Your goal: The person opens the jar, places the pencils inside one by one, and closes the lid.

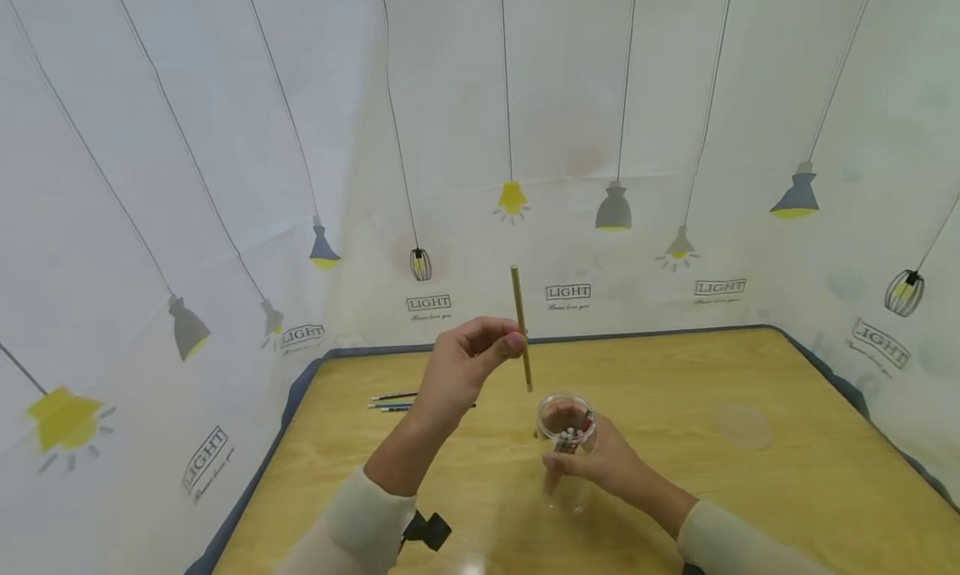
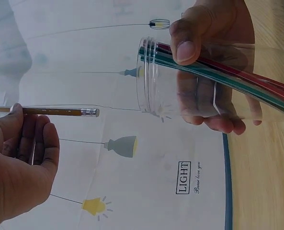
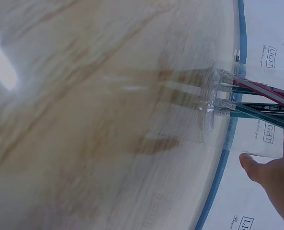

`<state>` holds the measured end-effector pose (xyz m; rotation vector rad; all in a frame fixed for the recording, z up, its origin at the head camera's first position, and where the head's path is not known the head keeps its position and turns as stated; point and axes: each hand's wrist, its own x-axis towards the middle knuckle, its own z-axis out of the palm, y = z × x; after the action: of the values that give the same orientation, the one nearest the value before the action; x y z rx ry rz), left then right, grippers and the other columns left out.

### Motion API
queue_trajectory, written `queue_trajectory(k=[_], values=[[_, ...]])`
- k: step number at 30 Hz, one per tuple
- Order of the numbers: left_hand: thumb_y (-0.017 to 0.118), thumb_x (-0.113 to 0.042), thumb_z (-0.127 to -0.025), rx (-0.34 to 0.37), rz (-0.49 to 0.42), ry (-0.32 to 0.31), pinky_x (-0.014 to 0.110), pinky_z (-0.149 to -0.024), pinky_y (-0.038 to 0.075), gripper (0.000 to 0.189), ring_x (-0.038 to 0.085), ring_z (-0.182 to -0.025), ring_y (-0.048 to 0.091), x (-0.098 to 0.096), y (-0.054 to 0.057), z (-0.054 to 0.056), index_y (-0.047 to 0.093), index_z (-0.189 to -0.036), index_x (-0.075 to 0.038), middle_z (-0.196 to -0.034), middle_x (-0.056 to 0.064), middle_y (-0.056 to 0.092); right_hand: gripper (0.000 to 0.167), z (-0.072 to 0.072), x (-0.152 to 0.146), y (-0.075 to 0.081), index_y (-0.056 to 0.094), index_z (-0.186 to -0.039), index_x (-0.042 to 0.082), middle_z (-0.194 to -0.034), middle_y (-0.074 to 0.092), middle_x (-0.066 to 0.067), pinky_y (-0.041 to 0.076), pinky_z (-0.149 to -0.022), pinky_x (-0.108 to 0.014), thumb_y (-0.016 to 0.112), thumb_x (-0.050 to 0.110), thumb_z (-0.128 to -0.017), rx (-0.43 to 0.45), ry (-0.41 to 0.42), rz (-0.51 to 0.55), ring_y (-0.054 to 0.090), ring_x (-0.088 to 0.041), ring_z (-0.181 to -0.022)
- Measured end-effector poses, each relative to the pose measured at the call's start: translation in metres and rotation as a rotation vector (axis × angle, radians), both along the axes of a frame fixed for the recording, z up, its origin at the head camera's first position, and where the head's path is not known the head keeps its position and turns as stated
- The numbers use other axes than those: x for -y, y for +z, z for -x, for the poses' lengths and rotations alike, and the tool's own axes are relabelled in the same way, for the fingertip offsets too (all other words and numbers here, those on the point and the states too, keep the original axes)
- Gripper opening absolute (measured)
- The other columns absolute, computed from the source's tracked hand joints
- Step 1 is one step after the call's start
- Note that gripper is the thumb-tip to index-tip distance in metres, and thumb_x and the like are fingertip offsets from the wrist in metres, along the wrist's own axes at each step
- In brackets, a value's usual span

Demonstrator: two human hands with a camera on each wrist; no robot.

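Note:
In the head view my left hand [image 1: 461,362] pinches a gold-brown pencil [image 1: 522,329] between thumb and fingertips. It is held nearly upright, left of and above a clear jar [image 1: 567,496], eraser end down. The left wrist view shows the eraser end of that pencil [image 2: 65,112] pointing toward the jar mouth, apart from it. My right hand [image 1: 611,467] grips the jar around its side over the table. Inside the jar stand several pencils [image 3: 261,112], green, red and dark, reaching to its base in the right wrist view.
Several more pencils [image 1: 393,407] lie on the wooden table [image 1: 660,375] to the left, partly behind my left forearm. A clear round disc, perhaps a lid [image 1: 745,427], lies at the right. A lamp-print cloth wall [image 1: 450,167] rises behind the table edge.

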<state>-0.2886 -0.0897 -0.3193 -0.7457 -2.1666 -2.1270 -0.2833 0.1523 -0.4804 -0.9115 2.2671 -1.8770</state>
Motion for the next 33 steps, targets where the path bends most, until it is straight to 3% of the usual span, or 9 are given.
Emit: queue_trajectory(k=[3,9,14,18,26,33], values=[[0.074,-0.017,-0.107,-0.003,-0.016,0.005,0.032,-0.107,0.061,0.023,0.014,-0.107,0.074,0.000,-0.001,-0.003,0.076,-0.121,0.001,-0.107,-0.007,0.079,0.052,0.000,0.000,0.000,0.060,-0.148,0.008,-0.139,0.074,-0.009,0.051,-0.113,-0.025,0.081,0.014,-0.101,-0.013,-0.013,-0.023,0.068,-0.016,-0.131],[0.074,-0.017,-0.107,-0.003,-0.021,0.009,0.036,-0.108,0.061,0.022,0.014,-0.107,0.073,-0.005,0.000,-0.008,0.076,-0.121,0.000,-0.107,-0.007,0.079,0.051,0.004,-0.001,0.002,0.061,-0.146,0.008,-0.135,0.075,-0.019,0.055,-0.108,-0.026,0.083,0.014,-0.100,-0.038,-0.033,-0.023,0.071,-0.016,-0.124],[0.075,-0.018,-0.106,-0.020,-0.001,0.032,0.032,-0.106,0.061,0.022,0.015,-0.111,0.073,-0.007,0.000,-0.015,0.076,-0.122,-0.003,-0.110,-0.005,0.078,0.050,0.006,-0.001,0.007,0.063,-0.146,0.013,-0.135,0.077,-0.009,0.056,-0.108,-0.027,0.083,0.016,-0.100,-0.008,-0.026,-0.018,0.072,-0.013,-0.121],[0.075,-0.019,-0.106,-0.003,0.011,0.051,0.030,-0.105,0.062,0.022,0.015,-0.112,0.073,-0.007,-0.007,-0.020,0.077,-0.122,-0.005,-0.112,-0.004,0.077,0.049,0.001,-0.001,0.005,0.064,-0.145,0.013,-0.136,0.076,-0.011,0.055,-0.108,-0.028,0.083,0.017,-0.100,0.025,-0.010,-0.010,0.073,-0.013,-0.121],[0.073,-0.015,-0.107,-0.036,0.004,0.060,0.034,-0.106,0.062,0.020,0.014,-0.110,0.073,-0.008,-0.012,-0.017,0.077,-0.121,-0.002,-0.112,-0.003,0.078,0.049,0.003,0.000,0.010,0.063,-0.142,0.011,-0.131,0.077,-0.009,0.057,-0.106,-0.027,0.085,0.014,-0.098,-0.006,0.005,0.015,0.074,-0.014,-0.117],[0.075,-0.018,-0.106,-0.035,0.013,0.068,0.029,-0.103,0.061,0.021,0.014,-0.109,0.073,-0.011,-0.016,-0.017,0.078,-0.123,-0.005,-0.115,-0.001,0.078,0.050,0.000,-0.001,0.007,0.061,-0.143,0.008,-0.133,0.075,-0.016,0.060,-0.102,-0.028,0.084,0.012,-0.099,0.032,0.037,0.043,0.074,-0.015,-0.116]])
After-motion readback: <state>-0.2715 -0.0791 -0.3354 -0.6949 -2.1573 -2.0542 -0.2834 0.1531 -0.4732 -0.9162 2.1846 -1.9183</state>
